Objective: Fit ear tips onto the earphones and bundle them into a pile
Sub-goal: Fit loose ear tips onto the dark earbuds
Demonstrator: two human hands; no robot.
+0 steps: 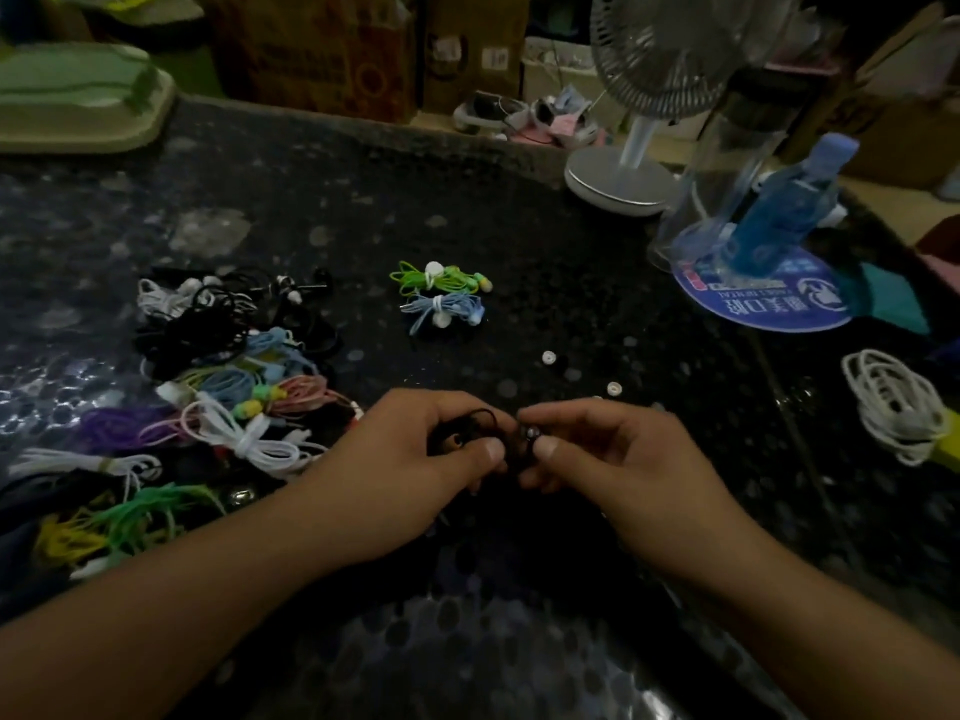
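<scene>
dark speckled table (363,210), dim room, earphones heaped at the left.
a clear cup (727,168) stands far right, a blue bottle (784,220) leaning beside it. left hand (415,459) curls round a black earphone (462,433); right hand (618,454) pinches what looks like its bud (531,434). loose ear tips (548,358) lie just beyond, bundled pairs (441,296) farther back, the tangled pile (234,376) left.

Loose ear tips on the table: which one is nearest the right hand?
The white ear tip just beyond the right hand. The other loose ear tip lies farther back, toward the blue bundle.
</scene>
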